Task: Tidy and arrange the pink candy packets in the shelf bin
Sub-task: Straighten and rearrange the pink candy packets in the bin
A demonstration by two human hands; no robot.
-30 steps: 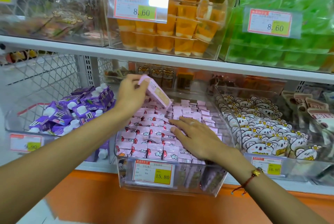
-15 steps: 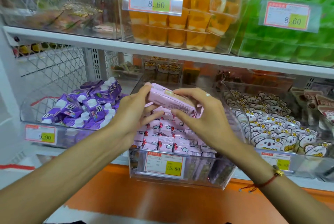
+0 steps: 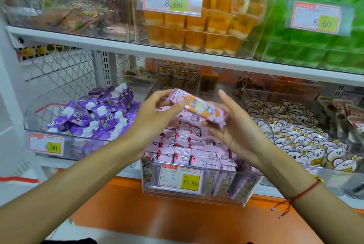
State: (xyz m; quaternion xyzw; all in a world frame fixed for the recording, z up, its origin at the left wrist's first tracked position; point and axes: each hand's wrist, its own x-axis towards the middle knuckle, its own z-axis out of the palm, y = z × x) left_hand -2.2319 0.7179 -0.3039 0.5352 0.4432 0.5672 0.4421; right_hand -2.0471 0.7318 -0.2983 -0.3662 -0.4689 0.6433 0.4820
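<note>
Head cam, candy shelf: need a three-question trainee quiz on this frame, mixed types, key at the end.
1. True or false: the lifted pink packet is held between the left hand and the right hand, above the clear bin.
2. Multiple choice: the price tag on that bin's front reads A) 8.60 B) 9.90 C) 15.80.
3. Fill in: the bin left of the pink packets holds ______ cartons with white caps.

Key: 1 true; 2 C; 3 purple.
</note>
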